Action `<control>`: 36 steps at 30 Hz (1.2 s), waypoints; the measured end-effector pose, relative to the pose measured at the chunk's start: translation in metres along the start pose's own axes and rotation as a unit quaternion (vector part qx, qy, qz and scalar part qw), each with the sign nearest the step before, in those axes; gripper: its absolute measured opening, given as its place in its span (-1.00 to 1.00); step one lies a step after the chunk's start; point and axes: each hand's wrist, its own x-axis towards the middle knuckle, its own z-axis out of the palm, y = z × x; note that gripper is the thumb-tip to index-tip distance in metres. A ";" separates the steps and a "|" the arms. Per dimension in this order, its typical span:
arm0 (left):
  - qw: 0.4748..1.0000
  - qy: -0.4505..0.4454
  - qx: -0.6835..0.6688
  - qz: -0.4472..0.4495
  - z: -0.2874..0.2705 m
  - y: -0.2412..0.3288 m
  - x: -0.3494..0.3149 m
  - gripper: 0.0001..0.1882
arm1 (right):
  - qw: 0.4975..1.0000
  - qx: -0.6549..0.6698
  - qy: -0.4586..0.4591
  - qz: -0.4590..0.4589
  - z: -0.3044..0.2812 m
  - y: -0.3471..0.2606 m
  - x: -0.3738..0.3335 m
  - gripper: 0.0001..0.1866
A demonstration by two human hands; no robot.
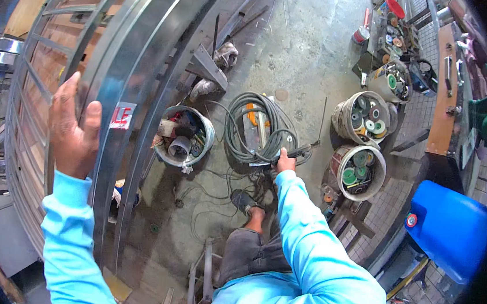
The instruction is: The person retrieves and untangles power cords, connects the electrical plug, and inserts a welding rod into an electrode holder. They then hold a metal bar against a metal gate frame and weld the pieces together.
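My left hand [75,131] is raised at the left with thumb and fingers stretched out, up against the edge of an upright metal frame [119,77]. Whether the palm presses on the metal, I cannot tell. In my right hand [285,162] is the dark handle of a welding electrode holder [301,151], fingers closed round it. A thin welding rod [323,115] stands out from its far end. Just beyond that hand, a thick coiled cable [235,129] lies on the floor around an orange-and-grey machine [252,118].
Left of the coil stands a bucket [206,143] of mixed scrap. Two buckets [339,123] [381,181] of grinding discs are at the right, near a blue jerrycan [451,228]. Loose cables [207,198] trail by my foot. Steel bars [247,10] lie on the far floor.
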 end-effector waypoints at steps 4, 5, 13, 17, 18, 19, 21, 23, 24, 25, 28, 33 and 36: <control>0.979 0.155 0.005 0.129 0.005 0.041 -0.037 -0.48 | 0.995 0.018 -0.033 0.097 0.006 -0.031 -0.022 -0.39; 0.984 0.112 -0.067 0.118 0.012 0.073 -0.056 -0.54 | 0.995 0.026 -0.019 0.092 -0.006 -0.027 -0.013 -0.44; 0.768 -0.238 -0.437 -0.403 0.321 0.191 -0.228 -0.70 | 0.979 0.135 -0.112 0.101 -0.022 -0.015 0.012 -0.62; 0.636 -0.326 -0.461 -0.527 0.535 0.180 -0.282 -0.41 | 0.984 0.091 -0.149 0.033 -0.012 -0.002 0.033 -0.70; 0.635 -0.343 -0.419 -0.551 0.571 0.183 -0.279 -0.35 | 0.989 -0.019 -0.134 -0.055 -0.014 0.014 0.049 -0.68; 0.659 -0.259 -0.348 -0.614 0.582 0.126 -0.298 -0.41 | 0.973 0.103 -0.197 0.062 0.023 -0.021 0.000 -0.64; 0.653 -0.200 -0.323 -0.656 0.615 0.146 -0.286 -0.47 | 0.978 0.061 -0.198 -0.017 0.018 -0.016 0.016 -0.61; 0.467 -0.289 -0.436 -0.713 0.610 0.223 -0.243 -0.67 | 0.984 -0.006 -0.165 -0.072 -0.017 -0.011 0.050 -0.53; 0.471 -0.284 -0.431 -0.716 0.597 0.222 -0.236 -0.67 | 0.982 -0.002 -0.173 -0.070 -0.011 -0.019 0.052 -0.53; 0.457 -0.231 -0.477 -0.714 0.582 0.216 -0.234 -0.75 | 0.982 0.004 -0.187 -0.006 -0.002 -0.025 0.051 -0.51; 0.358 -0.129 -0.662 -0.645 0.523 0.218 -0.237 -0.86 | 0.984 -0.037 -0.176 -0.006 0.021 -0.042 0.056 -0.50; 0.397 -0.107 -0.729 -0.547 0.395 0.262 -0.206 -0.85 | 0.975 -0.105 -0.183 0.066 0.063 -0.059 0.061 -0.17; 0.432 -0.058 -0.736 -0.518 0.389 0.239 -0.203 -0.72 | 0.947 -0.168 -0.253 0.106 0.077 -0.085 0.021 -0.01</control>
